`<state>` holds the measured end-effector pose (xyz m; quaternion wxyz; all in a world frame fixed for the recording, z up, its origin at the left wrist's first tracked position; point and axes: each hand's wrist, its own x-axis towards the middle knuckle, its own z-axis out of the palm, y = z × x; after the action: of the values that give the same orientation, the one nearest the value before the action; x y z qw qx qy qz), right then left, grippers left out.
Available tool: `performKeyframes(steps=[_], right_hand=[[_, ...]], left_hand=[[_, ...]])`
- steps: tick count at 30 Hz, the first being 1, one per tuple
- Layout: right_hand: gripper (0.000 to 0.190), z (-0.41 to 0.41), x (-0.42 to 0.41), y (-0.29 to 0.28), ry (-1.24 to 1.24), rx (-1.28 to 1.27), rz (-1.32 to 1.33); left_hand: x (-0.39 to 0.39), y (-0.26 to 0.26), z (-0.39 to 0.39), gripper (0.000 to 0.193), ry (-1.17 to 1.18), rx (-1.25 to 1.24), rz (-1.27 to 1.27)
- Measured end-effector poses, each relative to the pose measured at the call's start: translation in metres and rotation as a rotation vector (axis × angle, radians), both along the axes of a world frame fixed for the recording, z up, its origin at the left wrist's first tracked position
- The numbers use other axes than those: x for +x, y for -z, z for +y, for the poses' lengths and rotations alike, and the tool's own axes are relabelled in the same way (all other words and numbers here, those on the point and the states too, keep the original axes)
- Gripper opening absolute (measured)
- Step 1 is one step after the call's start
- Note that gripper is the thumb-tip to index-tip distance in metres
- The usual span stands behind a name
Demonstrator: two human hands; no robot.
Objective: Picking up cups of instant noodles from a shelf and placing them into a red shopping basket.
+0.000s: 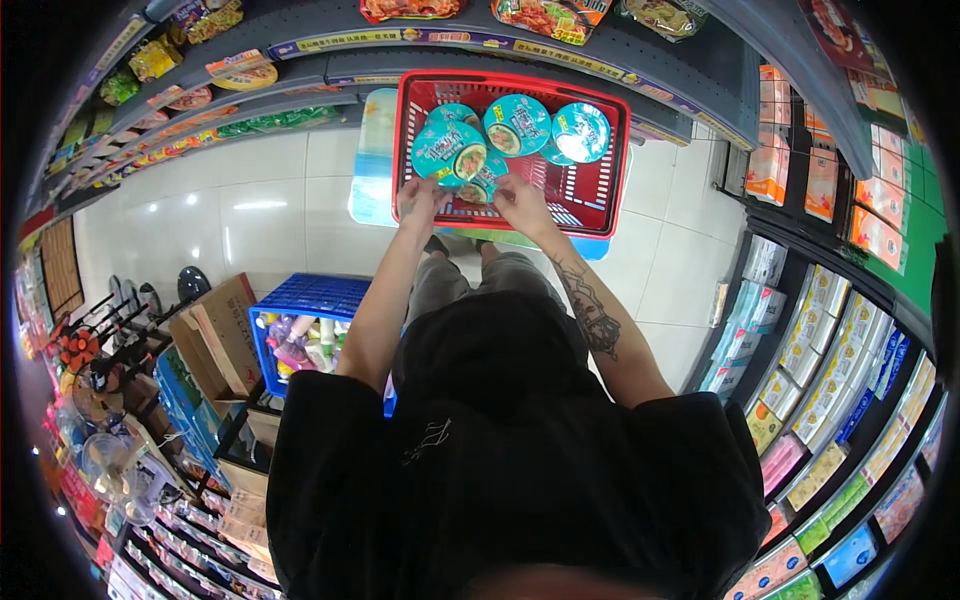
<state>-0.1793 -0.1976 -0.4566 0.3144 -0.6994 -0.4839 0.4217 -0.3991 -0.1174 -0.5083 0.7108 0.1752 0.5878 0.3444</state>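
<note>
Teal-lidded instant noodle bowls lie in a red plastic shopping basket [577, 184]. A large bowl [448, 154] at the left overlaps others, one bowl [517, 126] is at the middle back, and another bowl [581, 133] with glare on its lid is at the right. Low at the front, a partly covered bowl [481, 184] lies between my two hands. My left hand [421, 201] reaches over the near rim, fingertips by this bowl's left side. At its right edge are the bent fingers of my right hand [521, 202]. Whether either hand grips it is unclear.
The basket rests on a low colourful-topped surface [375, 187] before my legs. Grey shelves [660, 82] with packaged noodles curve along the far side. Shelves of tissue packs [802, 360] stand at right. A blue crate of bottles [300, 330] and a cardboard box [221, 337] are at left.
</note>
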Motion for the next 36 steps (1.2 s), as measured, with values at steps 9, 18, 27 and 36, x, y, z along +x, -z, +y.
performKeyframes(steps=[9,18,27,36], right_hand=[[0.117,0.045,-0.006,-0.160,-0.247,0.258,0.050],[0.123,0.066,-0.019,-0.338,-0.076,0.574,-0.021],[0.124,0.053,0.015,-0.461,0.153,0.854,-0.220],[0.121,0.120,0.141,-0.508,0.409,1.083,-0.555]], left_hand=[[-0.055,-0.231,0.056,0.014,0.326,0.120,-0.161],[-0.038,-0.436,0.098,0.035,0.575,0.462,-0.071],[0.041,-0.535,0.098,0.045,0.679,0.987,0.071],[0.203,-0.585,0.164,0.044,0.627,1.204,-0.009]])
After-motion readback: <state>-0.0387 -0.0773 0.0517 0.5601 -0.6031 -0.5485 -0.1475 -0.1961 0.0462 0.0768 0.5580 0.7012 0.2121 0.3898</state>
